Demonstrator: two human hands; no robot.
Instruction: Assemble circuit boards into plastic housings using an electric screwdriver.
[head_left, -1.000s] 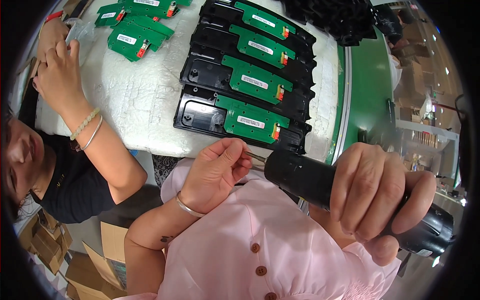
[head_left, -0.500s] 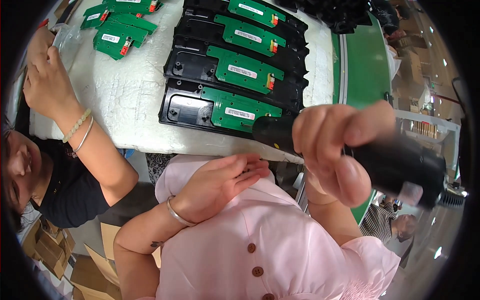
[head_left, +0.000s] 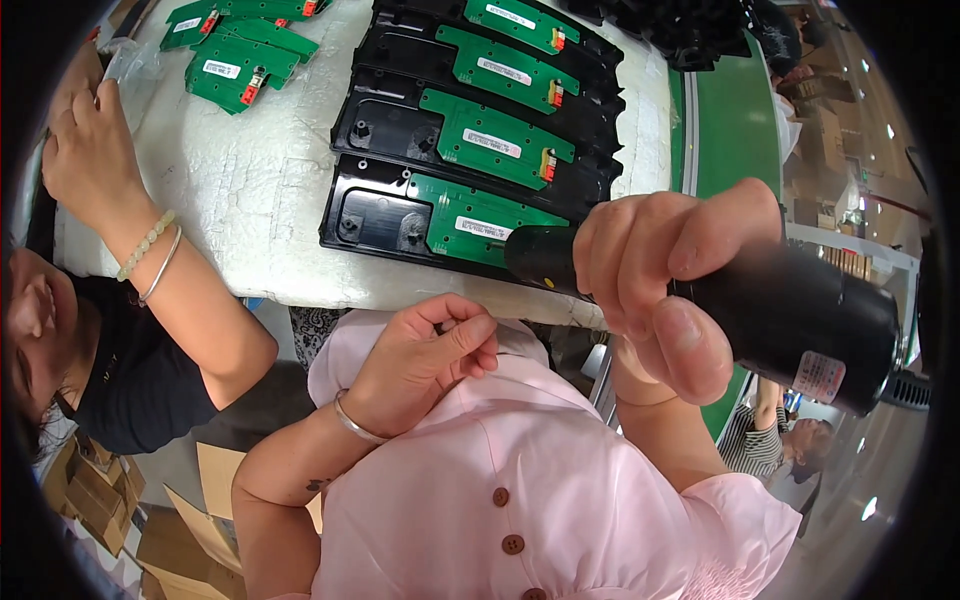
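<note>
My right hand [head_left: 670, 285] grips a thick black cylindrical power tool [head_left: 790, 320], raised near the camera with its front end pointing left over the nearest black tray. My left hand [head_left: 425, 355] is curled close to my chest, fingertips pinched together; whether something small is held between them I cannot tell. Several black plastic trays [head_left: 375, 215], each with a green circuit board [head_left: 480, 220] set in it, lie in an overlapping row on the white padded table [head_left: 260, 200].
A person in a black top sits at the left, one hand [head_left: 90, 155] with bead bracelets resting on the table. Loose green boards [head_left: 240, 55] lie at the far left. A green conveyor belt [head_left: 735, 130] runs at the right. Cardboard boxes [head_left: 110, 520] stand on the floor.
My right hand has lifted the black tool up and toward the camera. My left hand has stayed curled by my chest. The view has shifted so the trays sit lower.
</note>
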